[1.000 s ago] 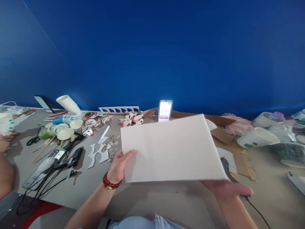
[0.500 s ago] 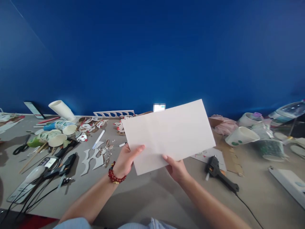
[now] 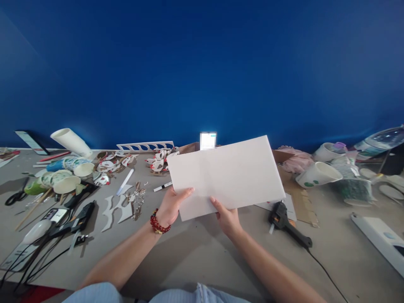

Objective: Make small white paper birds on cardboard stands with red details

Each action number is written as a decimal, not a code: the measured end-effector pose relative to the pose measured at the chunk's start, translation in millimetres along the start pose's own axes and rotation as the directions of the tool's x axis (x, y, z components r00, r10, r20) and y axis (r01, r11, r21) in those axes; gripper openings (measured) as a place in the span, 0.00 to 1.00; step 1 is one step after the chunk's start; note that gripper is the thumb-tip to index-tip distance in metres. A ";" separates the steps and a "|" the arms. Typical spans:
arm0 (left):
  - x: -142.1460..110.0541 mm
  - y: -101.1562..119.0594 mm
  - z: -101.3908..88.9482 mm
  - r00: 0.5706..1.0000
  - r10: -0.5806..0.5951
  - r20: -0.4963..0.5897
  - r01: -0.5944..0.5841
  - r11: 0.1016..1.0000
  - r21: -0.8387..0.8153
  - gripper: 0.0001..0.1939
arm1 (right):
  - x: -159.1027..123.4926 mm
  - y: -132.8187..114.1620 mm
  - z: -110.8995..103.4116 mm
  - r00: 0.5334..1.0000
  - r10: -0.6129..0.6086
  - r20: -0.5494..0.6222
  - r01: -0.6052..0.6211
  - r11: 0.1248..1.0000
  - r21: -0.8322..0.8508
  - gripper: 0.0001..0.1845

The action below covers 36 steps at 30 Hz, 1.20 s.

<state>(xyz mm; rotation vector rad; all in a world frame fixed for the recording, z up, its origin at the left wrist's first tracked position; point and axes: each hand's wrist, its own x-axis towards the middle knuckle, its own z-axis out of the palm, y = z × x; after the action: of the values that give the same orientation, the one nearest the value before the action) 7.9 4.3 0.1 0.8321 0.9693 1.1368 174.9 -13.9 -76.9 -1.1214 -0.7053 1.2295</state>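
Note:
A blank white rectangular board (image 3: 227, 174) is held up over the table, tilted with its right end higher. My left hand (image 3: 172, 206) grips its lower left edge, thumb on the near face and fingers hidden behind. Along the bottom edge my right hand (image 3: 227, 215) pinches it the same way. A beaded red bracelet (image 3: 159, 223) circles my left wrist. Just left of the board lie a marker (image 3: 162, 186) and a cluster of small white bird-like figures with red tips (image 3: 158, 161).
A black glue gun (image 3: 288, 225) rests at right, its cord trailing forward; another glue gun (image 3: 77, 221) lies at left among cables. Cut white scraps (image 3: 118, 210), paper cups (image 3: 318, 174), a cut-out strip (image 3: 145, 146) and cardboard (image 3: 301, 202) surround the hands. A blue wall (image 3: 202, 71) stands behind.
The board has turned slightly and its lower edge sits a little higher in view. Both hands keep their grip. The surroundings have shifted a little left as the camera moved.

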 end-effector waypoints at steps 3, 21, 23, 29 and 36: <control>-0.7 0.9 1.8 1.000 -0.014 -0.019 0.014 1.000 0.002 0.14 | -4.5 -2.3 2.3 0.999 -0.027 -0.026 0.026 0.998 -0.055 0.23; -6.0 4.2 2.6 0.998 -0.032 -0.057 0.027 0.996 -0.090 0.21 | -4.0 0.0 -0.5 1.000 0.029 -0.008 -0.029 0.999 0.027 0.27; -7.5 4.2 4.9 0.997 -0.031 -0.075 0.024 0.996 -0.089 0.19 | -6.3 0.3 -1.0 1.000 -0.020 -0.007 0.020 1.000 -0.019 0.24; -7.3 -1.8 4.7 0.993 -0.046 -0.105 0.035 0.995 -0.096 0.18 | -17.9 -9.9 5.2 0.980 -0.189 -0.057 0.174 0.962 -0.209 0.21; -8.9 -1.5 4.7 0.994 -0.040 -0.102 0.029 0.994 -0.102 0.19 | -22.8 -13.0 6.2 0.959 -0.272 -0.083 0.242 0.934 -0.264 0.24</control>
<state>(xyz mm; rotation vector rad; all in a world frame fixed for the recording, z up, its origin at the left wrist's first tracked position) 11.7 -5.0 2.2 0.6784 0.9999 1.1984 168.6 -33.4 -59.5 -1.2532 -0.9045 0.8593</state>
